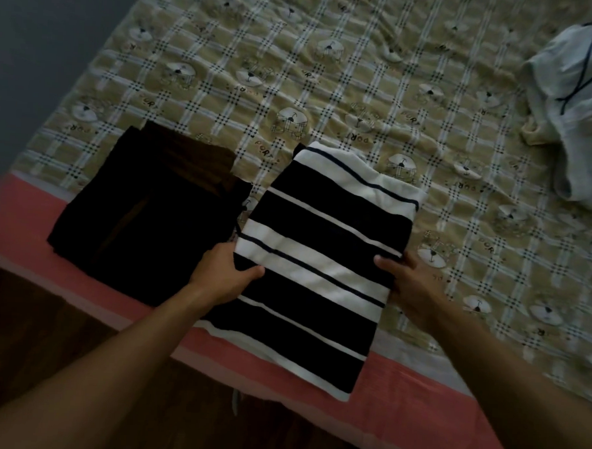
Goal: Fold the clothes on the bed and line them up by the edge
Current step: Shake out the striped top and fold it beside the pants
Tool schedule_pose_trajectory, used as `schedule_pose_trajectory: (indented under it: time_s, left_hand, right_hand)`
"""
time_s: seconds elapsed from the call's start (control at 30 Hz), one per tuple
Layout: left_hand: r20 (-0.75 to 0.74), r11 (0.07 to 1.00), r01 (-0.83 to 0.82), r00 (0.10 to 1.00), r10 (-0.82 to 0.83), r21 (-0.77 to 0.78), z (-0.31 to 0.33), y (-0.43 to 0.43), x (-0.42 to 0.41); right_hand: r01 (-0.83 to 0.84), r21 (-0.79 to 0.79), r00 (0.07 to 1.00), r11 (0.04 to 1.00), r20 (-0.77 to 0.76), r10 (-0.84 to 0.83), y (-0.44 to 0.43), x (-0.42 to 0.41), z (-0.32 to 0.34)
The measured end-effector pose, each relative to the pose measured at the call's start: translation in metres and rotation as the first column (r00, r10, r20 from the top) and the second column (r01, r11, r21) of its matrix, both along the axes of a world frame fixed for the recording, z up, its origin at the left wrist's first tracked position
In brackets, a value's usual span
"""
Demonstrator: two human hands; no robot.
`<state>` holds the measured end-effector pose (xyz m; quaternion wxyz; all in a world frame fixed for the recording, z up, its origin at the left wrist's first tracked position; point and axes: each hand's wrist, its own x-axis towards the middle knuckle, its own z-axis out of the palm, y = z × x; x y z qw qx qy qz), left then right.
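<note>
The folded striped garment [321,246], broad black and white bands, lies at the near side of the bed with its long axis running away from the person and its near corner hanging over the pink border [433,396] of the mattress; it looks already folded, so the step in hand is most likely setting it square in the row; the left hand [225,272] grips its left edge, thumb laid on top and the fingers tucked out of sight beneath, and the right hand [413,289] takes the opposite edge the same way, thumb over the cloth; holding both sides at mid-length probably keeps the layers from sliding apart while the bundle is shifted; whether it is lifted clear or resting on the sheet I cannot tell; just beside it on the left, a narrow gap between them, lies a folded black garment [144,209], also by the edge, which gives the line to match; the checked bedsheet [330,71] spreads beyond; well apart at the far right sits a crumpled pale grey heap [581,112], not yet folded, so I judge the task roughly midway.
</note>
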<state>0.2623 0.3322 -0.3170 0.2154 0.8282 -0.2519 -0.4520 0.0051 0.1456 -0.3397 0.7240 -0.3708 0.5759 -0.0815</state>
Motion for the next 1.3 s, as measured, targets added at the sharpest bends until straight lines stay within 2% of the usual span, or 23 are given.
schedule_pose_trajectory:
  time_s: [0.1,0.2,0.3,0.4,0.5,0.57,0.7,0.83,0.97,1.07,1.13,1.17,1.23,1.27,1.3]
  left_hand:
    - [-0.003,0.999,0.02,1.0,-0.02,-0.049,-0.002,0.007,0.002]
    - [-0.028,0.992,-0.038,0.999,0.035,-0.116,-0.002,0.015,-0.002]
    - [-0.11,0.987,-0.117,0.988,0.104,-0.11,-0.006,0.018,-0.007]
    - [-0.132,0.983,-0.153,0.981,0.139,-0.103,-0.005,0.013,-0.009]
    - [-0.057,0.983,-0.135,0.99,0.129,-0.123,0.0,0.009,-0.004]
    - [-0.077,0.981,-0.159,0.986,0.151,-0.108,0.001,0.008,0.0]
    - [-0.081,0.982,-0.177,0.982,0.171,-0.07,-0.007,0.006,0.007]
    - [-0.04,0.985,-0.116,0.993,0.112,-0.127,-0.01,0.008,0.02]
    - [0.088,0.984,-0.085,0.991,0.1,-0.157,-0.002,0.02,0.028]
    - [0.2,0.99,-0.04,0.977,0.067,-0.138,0.004,0.02,0.02]
    - [0.258,0.995,-0.009,0.966,0.036,-0.104,0.012,0.012,0.014]
    - [0.333,0.996,0.038,0.943,-0.009,-0.082,0.015,0.006,0.01]
    - [0.472,0.992,0.118,0.873,-0.12,0.034,-0.005,-0.003,0.004]
    - [0.488,0.987,0.148,0.858,-0.157,0.057,-0.026,-0.006,0.002]
    - [0.485,0.99,0.138,0.866,-0.121,0.0,-0.045,-0.013,-0.003]
  right_hand:
    - [-0.004,-0.01,1.0,1.0,0.008,0.004,0.028,-0.001,-0.002]
    - [-0.014,-0.059,1.0,0.998,-0.012,0.014,0.044,0.0,-0.007]
    - [0.021,-0.127,0.998,0.992,-0.054,-0.028,0.044,0.002,-0.01]
    - [0.104,-0.181,0.995,0.978,0.013,-0.104,0.027,0.006,-0.01]
    - [0.152,-0.092,0.981,0.984,0.133,-0.139,0.006,0.01,-0.011]
    - [0.134,-0.028,0.977,0.991,0.17,-0.128,0.001,0.013,-0.015]
    - [0.146,0.025,0.978,0.989,0.148,-0.148,0.006,0.025,-0.022]
    - [0.202,0.035,0.973,0.979,0.105,-0.204,0.008,0.051,-0.019]
    - [0.199,0.005,0.964,0.98,0.179,-0.197,-0.001,0.07,-0.007]
    - [0.221,-0.195,0.975,0.956,0.026,-0.22,-0.021,0.075,-0.009]
    - [0.163,-0.295,0.98,0.942,-0.058,-0.188,-0.035,0.075,-0.015]
    - [0.107,-0.345,0.984,0.932,-0.1,-0.15,-0.043,0.073,-0.014]
    - [0.027,-0.401,0.987,0.916,-0.137,-0.089,-0.058,0.06,-0.012]
    - [0.005,-0.417,0.987,0.909,-0.143,-0.071,-0.068,0.048,-0.009]
    - [-0.009,-0.439,0.986,0.898,-0.152,-0.064,-0.079,0.033,-0.002]
